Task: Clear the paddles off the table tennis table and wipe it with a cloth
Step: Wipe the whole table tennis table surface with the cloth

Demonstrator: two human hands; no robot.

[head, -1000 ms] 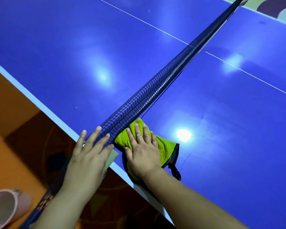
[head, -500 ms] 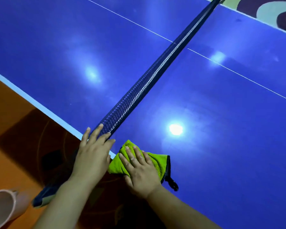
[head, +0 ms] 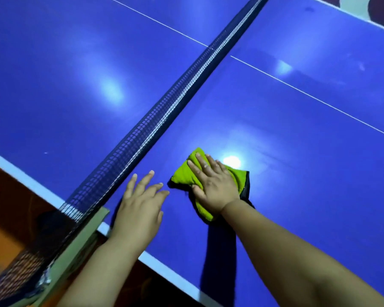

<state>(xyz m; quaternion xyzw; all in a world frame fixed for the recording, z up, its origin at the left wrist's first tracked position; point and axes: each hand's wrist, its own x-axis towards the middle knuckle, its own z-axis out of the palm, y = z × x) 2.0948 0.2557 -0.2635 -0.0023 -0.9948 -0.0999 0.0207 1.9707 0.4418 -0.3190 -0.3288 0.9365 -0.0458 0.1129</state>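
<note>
Cloth (head: 184,177) is folded into a pad near the close edge of the blue desk (head: 297,185), on the right side of the net (head: 164,111). It's pinned under the right hand (head: 213,185), which lies palm down with straight fingers, pressing on it rather than gripping. The green end sticks out past the fingertips and the pad's long axis runs roughly in line with that forearm, dark trim on its right. The left hand (head: 140,207) has nothing in it, fingers spread and straight, sitting between the cloth and the net, just beside the cloth but not touching it (can't tell if the palm is actually on the desk or just hovering). So the right hand is clearly the working one. What the next stroke turns on, I'd guess: the net runs diagonally from the post (head: 84,229) at near left off to far right, so it walls off the left, and the open stretch lies ahead and to the right, out toward the white line (head: 308,94). No paddles anywhere in shot, so that half looks done and this is the wiping part.
</note>
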